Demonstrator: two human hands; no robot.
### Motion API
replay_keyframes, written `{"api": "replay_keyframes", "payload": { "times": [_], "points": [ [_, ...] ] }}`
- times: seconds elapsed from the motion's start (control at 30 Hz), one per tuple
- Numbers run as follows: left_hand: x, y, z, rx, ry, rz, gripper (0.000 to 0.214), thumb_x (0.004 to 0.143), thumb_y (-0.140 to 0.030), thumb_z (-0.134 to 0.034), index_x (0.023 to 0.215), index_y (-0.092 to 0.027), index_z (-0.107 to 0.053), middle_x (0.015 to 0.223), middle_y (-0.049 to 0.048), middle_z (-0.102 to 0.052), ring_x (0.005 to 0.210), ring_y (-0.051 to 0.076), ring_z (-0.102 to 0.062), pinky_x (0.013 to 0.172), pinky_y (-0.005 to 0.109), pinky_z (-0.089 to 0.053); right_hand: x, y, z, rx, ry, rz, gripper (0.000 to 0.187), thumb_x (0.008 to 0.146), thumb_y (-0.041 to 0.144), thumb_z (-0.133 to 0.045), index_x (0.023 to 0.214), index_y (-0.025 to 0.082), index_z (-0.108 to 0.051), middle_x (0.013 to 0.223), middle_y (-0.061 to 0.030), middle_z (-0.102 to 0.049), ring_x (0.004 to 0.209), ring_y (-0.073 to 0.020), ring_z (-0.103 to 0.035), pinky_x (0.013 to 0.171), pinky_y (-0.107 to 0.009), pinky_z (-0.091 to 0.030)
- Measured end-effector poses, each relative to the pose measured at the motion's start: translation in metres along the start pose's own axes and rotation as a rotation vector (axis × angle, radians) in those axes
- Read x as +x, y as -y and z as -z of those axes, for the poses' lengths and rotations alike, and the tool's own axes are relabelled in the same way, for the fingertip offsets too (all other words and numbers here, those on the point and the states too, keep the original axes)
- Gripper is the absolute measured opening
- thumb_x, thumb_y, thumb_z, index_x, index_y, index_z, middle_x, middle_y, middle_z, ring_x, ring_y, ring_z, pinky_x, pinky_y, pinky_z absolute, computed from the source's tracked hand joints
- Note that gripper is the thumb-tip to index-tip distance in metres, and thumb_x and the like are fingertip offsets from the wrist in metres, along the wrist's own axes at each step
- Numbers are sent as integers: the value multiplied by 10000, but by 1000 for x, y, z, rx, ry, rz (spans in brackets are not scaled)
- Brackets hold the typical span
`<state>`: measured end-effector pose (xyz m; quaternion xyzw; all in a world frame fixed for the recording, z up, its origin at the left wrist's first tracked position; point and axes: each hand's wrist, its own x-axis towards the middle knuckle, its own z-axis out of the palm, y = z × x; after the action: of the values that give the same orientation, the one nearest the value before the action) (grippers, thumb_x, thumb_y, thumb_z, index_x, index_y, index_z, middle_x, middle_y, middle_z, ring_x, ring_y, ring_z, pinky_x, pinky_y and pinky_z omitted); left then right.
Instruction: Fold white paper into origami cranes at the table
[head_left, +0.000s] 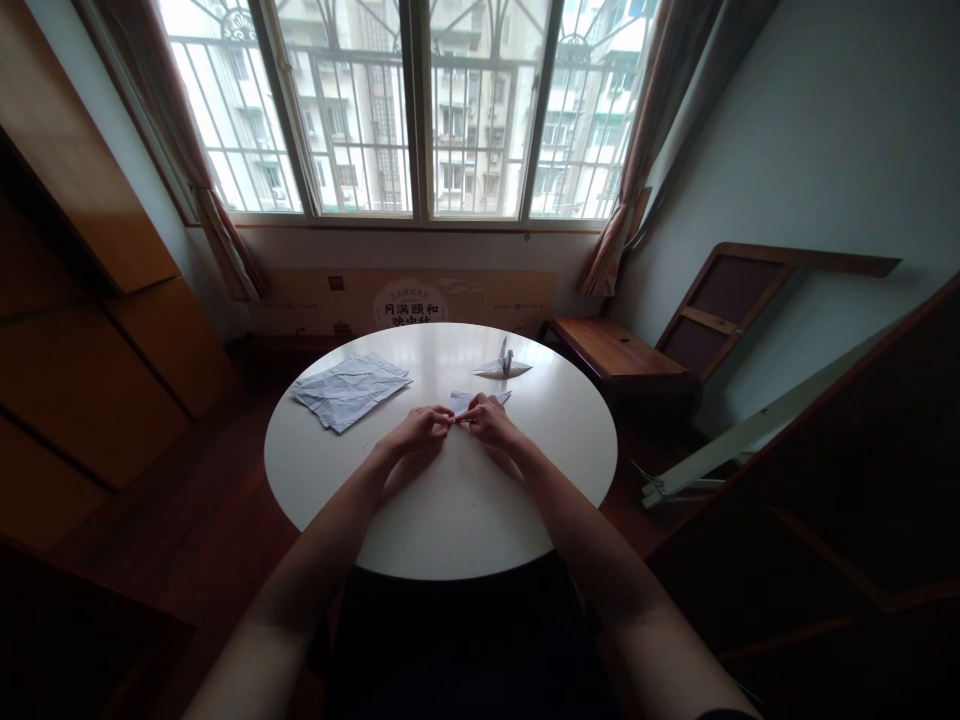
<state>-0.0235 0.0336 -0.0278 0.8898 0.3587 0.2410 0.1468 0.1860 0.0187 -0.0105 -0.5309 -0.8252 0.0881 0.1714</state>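
Observation:
Near the middle of the white round table point(450, 520), my left hand point(426, 427) and my right hand point(487, 420) meet over a small piece of folded paper point(461, 400). Fingertips of both hands pinch its near end, and my right hand covers part of it. A pointed flap shows beyond the right fingers. Behind my hands stands a folded paper crane point(505, 364) with its wings spread. To the left lies a loose stack of creased paper sheets point(351, 388).
A low wooden bench point(611, 350) stands beyond the table's right side, with a wooden frame point(724, 300) leaning by the wall. A long printed cardboard box point(480, 300) lies under the barred window point(420, 110). Wooden cabinets point(90, 370) line the left.

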Motion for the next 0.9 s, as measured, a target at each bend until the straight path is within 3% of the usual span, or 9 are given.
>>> {"api": "replay_keyframes", "payload": {
  "times": [0.2, 0.4, 0.53, 0.63, 0.73, 0.9],
  "points": [
    [1, -2, 0, -62, 12, 62, 234, 827, -304, -543, 853, -208, -754, 1187, 62, -673, 1036, 222, -645, 935, 308, -466, -1, -2, 6, -14, 16, -189, 348, 882, 209, -503, 1157, 319, -686, 1131, -86, -555, 1052, -232, -489, 903, -307, -361],
    [-3, -17, 12, 84, -71, 142, 251, 813, -319, -571, 619, -211, -686, 1104, 35, -709, 1085, 245, -604, 1107, 521, -236, -4, -3, 13, -36, 1, -370, 327, 919, 315, -456, 1149, 322, -690, 1187, -98, -548, 1092, -266, -486, 898, -356, -375],
    [-4, -22, 22, 172, -128, 166, 295, 816, -299, -576, 550, -197, -652, 1026, 35, -729, 1006, 239, -628, 1058, 482, -322, -2, -3, 12, -34, 12, -384, 321, 921, 338, -462, 1150, 327, -688, 1205, -87, -544, 1098, -255, -486, 909, -347, -372],
    [-3, -22, 24, 213, -202, 207, 192, 814, -237, -563, 708, -202, -720, 989, 47, -734, 941, 229, -648, 970, 412, -415, -1, -5, 11, -32, 23, -377, 323, 920, 353, -464, 1155, 332, -684, 1204, -86, -545, 1093, -252, -490, 905, -341, -376],
    [-2, -20, 20, 217, -236, 157, 220, 818, -240, -564, 963, -210, -726, 1043, 56, -719, 1002, 235, -634, 968, 395, -422, 0, -7, 10, -29, 24, -363, 327, 917, 344, -464, 1164, 339, -679, 1202, -84, -546, 1089, -252, -490, 905, -336, -375],
    [-2, -16, 6, 174, -85, -2, 343, 831, -335, -589, 1157, -255, -657, 1200, 47, -660, 1146, 246, -569, 1050, 427, -347, 0, -7, 5, -28, 32, -308, 397, 916, 234, -419, 1225, 362, -632, 1202, -74, -534, 1087, -240, -473, 923, -323, -357]
  ]
}}
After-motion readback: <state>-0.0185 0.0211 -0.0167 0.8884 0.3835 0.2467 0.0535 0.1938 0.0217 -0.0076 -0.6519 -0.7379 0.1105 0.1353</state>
